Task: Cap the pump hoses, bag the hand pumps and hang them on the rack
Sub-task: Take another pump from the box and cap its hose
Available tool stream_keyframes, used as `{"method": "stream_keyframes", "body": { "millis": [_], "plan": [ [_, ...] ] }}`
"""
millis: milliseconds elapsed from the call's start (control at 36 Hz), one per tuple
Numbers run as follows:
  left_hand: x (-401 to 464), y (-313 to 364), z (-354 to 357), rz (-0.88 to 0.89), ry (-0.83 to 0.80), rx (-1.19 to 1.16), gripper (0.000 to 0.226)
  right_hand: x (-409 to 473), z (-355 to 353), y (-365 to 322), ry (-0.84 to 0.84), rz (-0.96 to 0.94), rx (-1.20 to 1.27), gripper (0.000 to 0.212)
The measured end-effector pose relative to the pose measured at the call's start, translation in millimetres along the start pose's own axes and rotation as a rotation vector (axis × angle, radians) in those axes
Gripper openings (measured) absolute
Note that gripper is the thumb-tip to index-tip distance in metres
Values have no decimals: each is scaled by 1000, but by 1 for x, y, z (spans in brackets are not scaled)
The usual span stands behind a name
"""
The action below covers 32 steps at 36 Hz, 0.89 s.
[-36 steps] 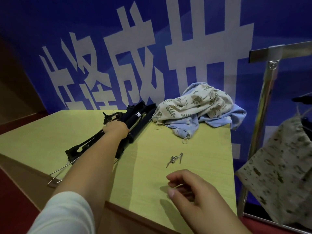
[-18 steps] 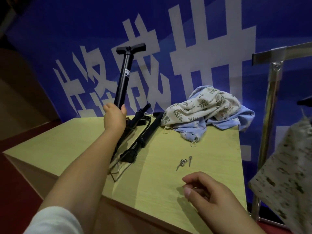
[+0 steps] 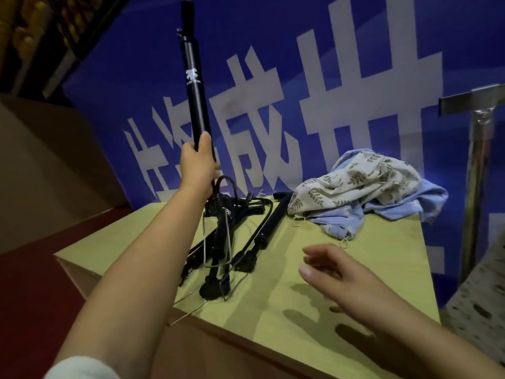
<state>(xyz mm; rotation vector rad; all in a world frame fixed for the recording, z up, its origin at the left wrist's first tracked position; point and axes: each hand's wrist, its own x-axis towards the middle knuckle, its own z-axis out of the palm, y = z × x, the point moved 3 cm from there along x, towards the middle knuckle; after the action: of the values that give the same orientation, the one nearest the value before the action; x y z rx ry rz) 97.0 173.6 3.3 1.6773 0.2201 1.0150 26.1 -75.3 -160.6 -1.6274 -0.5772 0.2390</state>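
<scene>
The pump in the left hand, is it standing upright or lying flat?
Upright, slightly tilted. The left hand grips the pump low on its barrel, and the barrel rises above the table.

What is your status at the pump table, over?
Left hand grips one pump upright. Right hand open, holding nothing, above table. Other pumps tangled on table; cloth bags heaped behind.

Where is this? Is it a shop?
Maybe a shop's packing spot or a stall, though that's a guess: a big blue banner, a metal hanging rack, and black hand pumps on a wooden table.
</scene>
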Motion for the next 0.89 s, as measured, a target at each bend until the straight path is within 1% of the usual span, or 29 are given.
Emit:
{"method": "stream_keyframes", "body": {
  "millis": [83,139,194,250,333,417,500,556,611,639,667,722,778,806,833,861,889],
  "plan": [
    [-11,15,7,-62,-13,-144,34,17,14,-15,-104,-28,61,84],
    [-24,17,14,-130,-59,-211,30,31,25,-27,-181,-21,120,101],
    [-39,12,22,-188,-119,-242,29,48,34,-40,-202,7,216,111],
    [-54,4,27,-240,-159,-226,31,66,39,-51,-175,15,279,115],
    [-74,-9,33,-324,-185,-200,31,86,43,-57,-152,-12,312,108],
    [-86,-21,35,-390,-284,-251,34,97,44,-55,-189,-5,434,100],
    [-89,-29,32,-398,-416,-207,43,102,49,-49,-220,10,408,94],
    [-88,-29,27,-359,-532,-68,48,105,54,-45,-217,19,400,86],
    [-84,-27,20,-206,-659,150,45,110,57,-40,-196,23,407,70],
    [-80,-25,15,-122,-674,226,38,112,58,-38,-178,19,439,57],
    [-75,-25,10,-65,-653,280,31,116,57,-36,-157,22,486,46],
    [-64,-34,-2,10,-562,429,24,123,52,-30,-111,68,575,31],
    [-52,-57,-15,-7,-429,715,24,128,47,-26,-73,132,661,26],
    [-48,-70,-22,-53,-388,882,27,129,44,-24,-62,148,691,27],
    [-48,-86,-28,-139,-394,1034,33,131,43,-21,-56,156,705,29],
    [-51,-101,-34,-242,-444,1146,40,132,42,-19,-54,158,705,29],
    [-54,-117,-37,-341,-512,1204,50,132,40,-18,-50,154,689,30]
  ]
}}
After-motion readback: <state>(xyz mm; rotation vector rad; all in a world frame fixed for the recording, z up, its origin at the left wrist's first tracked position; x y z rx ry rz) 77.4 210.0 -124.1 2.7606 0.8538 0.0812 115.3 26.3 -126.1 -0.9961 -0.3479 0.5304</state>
